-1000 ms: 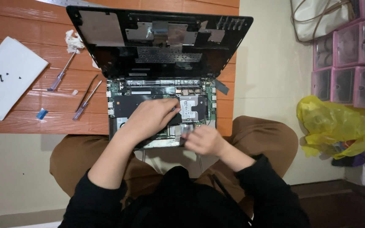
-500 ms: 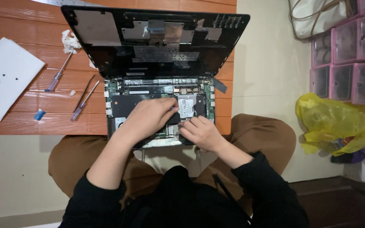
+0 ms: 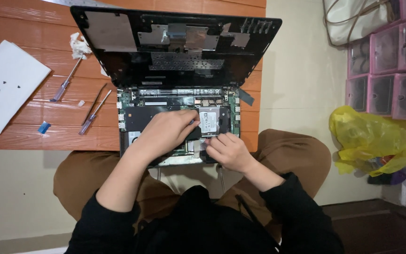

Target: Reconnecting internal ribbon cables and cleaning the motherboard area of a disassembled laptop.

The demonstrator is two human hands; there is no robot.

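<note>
An opened black laptop (image 3: pixel 130 120) lies on the near edge of a low wooden table (image 3: pixel 34 129), its circuit board bare. Its lifted top cover (image 3: pixel 175 47) leans back, underside showing. My left hand (image 3: pixel 165 130) rests palm down on the black inner part, fingertips touching the left edge of the silver hard drive (image 3: pixel 209 121). My right hand (image 3: pixel 226 151) sits at the drive's near edge with its fingers bunched over a pale strip (image 3: pixel 198 144). Whether they pinch the strip is hidden.
Left of the laptop lie two small screwdrivers (image 3: pixel 64 84) (image 3: pixel 92 117), a crumpled tissue (image 3: pixel 78 46), a small blue piece (image 3: pixel 43 127) and a white sheet (image 3: pixel 5 87) with tiny black screws. A yellow plastic bag (image 3: pixel 372 141) and pink drawers (image 3: pixel 388 66) stand on the right.
My right hand has moved forward and left from the laptop's near right corner to the drive's near edge. My left hand has stayed on the black part.
</note>
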